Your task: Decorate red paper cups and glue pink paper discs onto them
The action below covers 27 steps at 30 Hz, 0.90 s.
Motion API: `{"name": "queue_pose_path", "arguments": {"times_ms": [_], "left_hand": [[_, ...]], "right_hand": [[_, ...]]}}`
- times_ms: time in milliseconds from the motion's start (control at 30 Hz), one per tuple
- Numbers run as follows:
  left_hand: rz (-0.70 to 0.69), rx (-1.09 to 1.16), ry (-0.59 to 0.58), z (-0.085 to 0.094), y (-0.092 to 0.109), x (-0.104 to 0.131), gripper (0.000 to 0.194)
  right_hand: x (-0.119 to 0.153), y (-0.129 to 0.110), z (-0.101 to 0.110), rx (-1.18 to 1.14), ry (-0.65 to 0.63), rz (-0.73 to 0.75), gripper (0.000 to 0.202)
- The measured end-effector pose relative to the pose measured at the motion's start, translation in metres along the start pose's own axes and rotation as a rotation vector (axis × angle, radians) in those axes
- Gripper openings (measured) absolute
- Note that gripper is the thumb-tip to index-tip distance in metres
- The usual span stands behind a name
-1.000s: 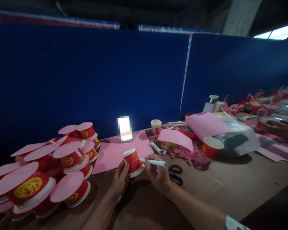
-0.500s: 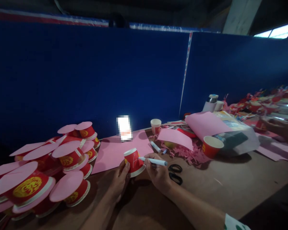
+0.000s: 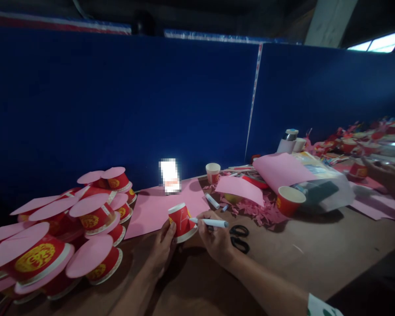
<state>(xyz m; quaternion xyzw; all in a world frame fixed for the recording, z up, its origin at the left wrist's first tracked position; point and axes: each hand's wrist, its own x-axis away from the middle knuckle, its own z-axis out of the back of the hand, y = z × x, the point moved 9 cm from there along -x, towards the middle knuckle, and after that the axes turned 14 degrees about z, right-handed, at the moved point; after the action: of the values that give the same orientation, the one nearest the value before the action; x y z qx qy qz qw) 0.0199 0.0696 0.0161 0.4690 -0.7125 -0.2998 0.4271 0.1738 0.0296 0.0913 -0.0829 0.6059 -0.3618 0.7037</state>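
A red paper cup (image 3: 181, 220) with a white rim is tilted upside down in my left hand (image 3: 164, 243), whose thumb presses its side. Pale marks run across the cup's red face. My right hand (image 3: 212, 235) grips a white marker pen (image 3: 213, 223), its tip at the right side of the cup. Just right of that hand, black scissor handles (image 3: 239, 239) lie on the brown table (image 3: 283, 272); the blades are hidden. Beyond the cup, a pink paper sheet (image 3: 146, 213) lies flat.
To the left are piled several red cups with pink paper discs (image 3: 90, 208). A pixelated bright screen (image 3: 170, 175) stands behind the sheet. Right are pink paper shreds (image 3: 263, 210), an upright red cup (image 3: 290, 202) and a plastic bag (image 3: 335, 193). Another person's hand (image 3: 382, 173) is at far right.
The pen tip has shifted slightly down and left on the cup, and the pale lines there have grown. My left hand keeps its hold.
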Motion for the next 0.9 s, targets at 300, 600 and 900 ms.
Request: {"name": "queue_pose_path", "arguments": {"times_ms": [300,600,900], "left_hand": [[-0.023,-0.046,-0.075,-0.009,0.002,0.002,0.039],[-0.014,-0.025,-0.088,-0.007,-0.001,-0.002,0.044],[-0.021,-0.053,-0.04,-0.007,0.001,0.0,0.05]], "right_hand": [[0.002,-0.014,0.0,-0.018,0.018,0.117,0.008],[0.002,-0.013,-0.004,-0.019,-0.006,0.134,0.011],[0.0,-0.021,-0.002,-0.001,0.0,0.176,0.011]]}}
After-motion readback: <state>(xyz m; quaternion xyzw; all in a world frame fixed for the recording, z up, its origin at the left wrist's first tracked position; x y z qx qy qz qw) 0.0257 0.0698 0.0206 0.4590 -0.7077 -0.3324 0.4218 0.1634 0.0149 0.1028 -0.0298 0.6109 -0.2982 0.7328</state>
